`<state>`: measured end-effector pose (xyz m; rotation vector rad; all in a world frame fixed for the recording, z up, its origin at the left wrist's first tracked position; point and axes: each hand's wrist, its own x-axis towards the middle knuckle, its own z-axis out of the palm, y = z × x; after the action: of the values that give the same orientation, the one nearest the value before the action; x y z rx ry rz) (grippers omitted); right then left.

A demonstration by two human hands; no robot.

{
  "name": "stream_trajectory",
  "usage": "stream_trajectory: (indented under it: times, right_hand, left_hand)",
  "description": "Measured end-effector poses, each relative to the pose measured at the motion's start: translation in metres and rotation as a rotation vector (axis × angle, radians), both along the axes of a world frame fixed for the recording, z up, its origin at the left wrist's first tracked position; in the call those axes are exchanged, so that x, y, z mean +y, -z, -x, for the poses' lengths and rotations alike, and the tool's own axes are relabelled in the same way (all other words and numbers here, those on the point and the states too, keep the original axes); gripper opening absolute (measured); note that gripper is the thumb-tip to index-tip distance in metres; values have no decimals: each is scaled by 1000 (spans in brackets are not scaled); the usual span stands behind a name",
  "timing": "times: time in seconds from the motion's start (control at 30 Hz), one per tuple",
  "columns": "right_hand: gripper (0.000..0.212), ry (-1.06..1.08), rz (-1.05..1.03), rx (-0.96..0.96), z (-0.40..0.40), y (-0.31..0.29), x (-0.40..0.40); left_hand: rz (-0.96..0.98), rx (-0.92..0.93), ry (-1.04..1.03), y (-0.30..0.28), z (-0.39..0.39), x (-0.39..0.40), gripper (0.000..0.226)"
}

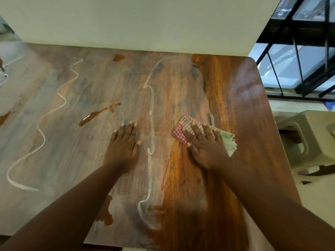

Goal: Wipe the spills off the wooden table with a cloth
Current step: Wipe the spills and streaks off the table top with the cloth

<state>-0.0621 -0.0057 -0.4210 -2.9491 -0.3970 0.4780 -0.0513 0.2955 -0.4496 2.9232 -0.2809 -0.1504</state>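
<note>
Wood-grain brown desk (226,98) with a glossy top fills most of the view, and both bare hands lie on it. Left hand (125,144) rests flat, palm down, fingers straight and slightly spread, holding nothing; its fingertips point away from the person, near a long brown liquid smear (92,115). Right hand (204,144) presses down with straight, spread fingers on a crumpled red-and-white checked cloth (181,129), whose pale green part (229,142) sticks out to the right of the hand; the fingers lie over the cloth rather than curling round it. Between the two hands runs a thin white wavy line of spilled liquid (151,105), from the far part of the desk down toward the near edge. A second white wavy line (54,105) snakes across the left part, well apart from the hands. More brown spots sit on the desk: a small one near the far edge (118,57) and a larger blotch close to the left forearm (107,212). To the right of the cloth the desk looks darker, richer and free of white streaks. Beyond the far edge stands a plain pale wall (136,22). At the right are dark window bars (299,33) and, lower down, a beige plastic stool (308,138) beside the desk.
</note>
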Motion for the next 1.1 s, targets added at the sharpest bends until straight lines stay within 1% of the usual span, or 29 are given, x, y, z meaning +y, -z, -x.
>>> stream_trajectory:
  times: [0.07, 0.13, 0.23, 0.33, 0.47, 0.57, 0.67, 0.77, 0.9, 0.97, 1.03, 1.1]
  right_hand:
    - [51, -83, -44, 4, 36, 3, -2]
    - [53, -145, -44, 16, 70, 5, -8]
    - [55, -186, -38, -12, 80, 6, -16]
    - [53, -175, -74, -22, 39, 4, -23]
    - [53, -68, -44, -49, -46, 7, -33]
    - [53, -47, -11, -42, -107, 3, -34]
    - [53, -46, 13, -12, -134, 1, -33]
    - [54, -91, -11, -24, -110, 5, -34]
    - [54, -239, -52, -5, -31, 7, -38]
    - [55, -243, -64, 25, -5, 6, -37]
    - [55, -227, -69, 25, -2, 4, -38]
    - [53, -223, -62, 2, -10, 2, -39]
  left_hand:
    - [1, 8, 3, 0, 1, 1, 66]
    - [3, 15, 4, -1, 1, 1, 66]
    - [5, 35, -4, -2, 1, 2, 66]
    - [-14, 57, -13, -4, 0, 1, 65]
    - [-54, 66, -24, -6, 1, -1, 66]
    - [-34, 56, -27, -9, 0, -1, 65]
    - [-18, 53, -17, -11, 0, -2, 64]
    - [-20, 64, -13, -12, 0, -2, 64]
    - [-42, 82, -26, -12, 1, -4, 68]
    - [-54, 92, -30, -13, 1, -4, 72]
    - [-50, 93, 11, -17, -5, -8, 78]
    - [-45, 47, 98, -23, -21, -19, 79]
